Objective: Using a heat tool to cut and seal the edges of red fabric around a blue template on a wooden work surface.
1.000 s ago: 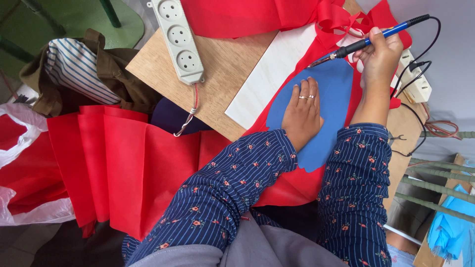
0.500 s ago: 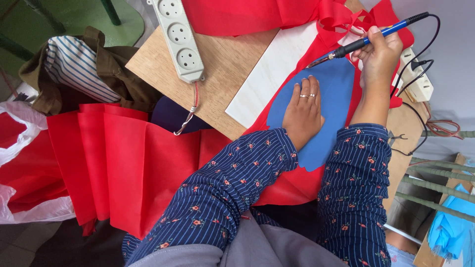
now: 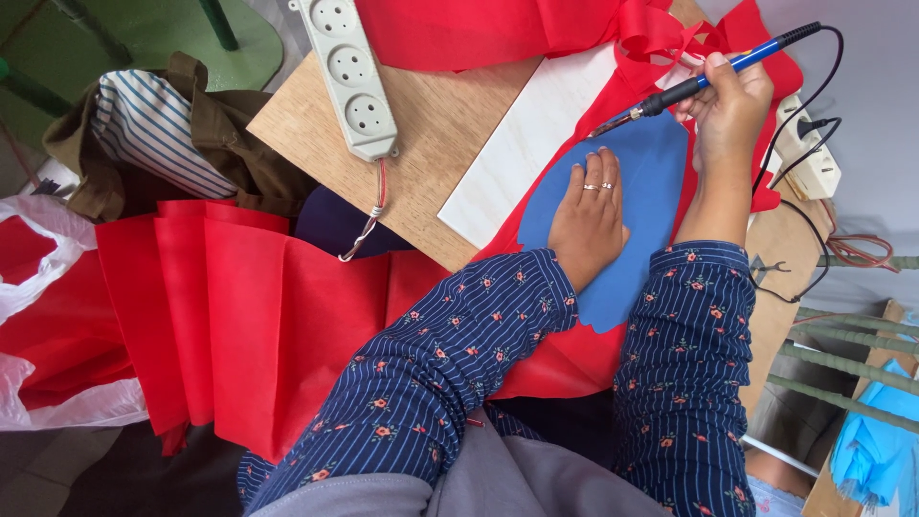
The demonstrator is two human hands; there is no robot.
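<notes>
My left hand (image 3: 589, 215), with rings on two fingers, lies flat on a blue template sheet (image 3: 651, 191) that rests on red fabric (image 3: 268, 306). My right hand (image 3: 729, 105) grips a soldering iron (image 3: 708, 78) with a blue handle and black cord. Its metal tip touches the upper edge of the blue sheet, just beyond my left fingertips. A white board (image 3: 536, 144) lies under the fabric on a wooden table (image 3: 431, 134).
A white power strip (image 3: 349, 72) lies on the table's left part. A second plug block (image 3: 809, 153) with cords sits at the right. A striped bag (image 3: 153, 134) with brown cloth lies left. Red ribbon (image 3: 661, 29) is bunched at the top. Blue cloth (image 3: 876, 450) hangs lower right.
The soldering iron tip has shifted slightly along the blue sheet's edge. My left hand stays pressed in place.
</notes>
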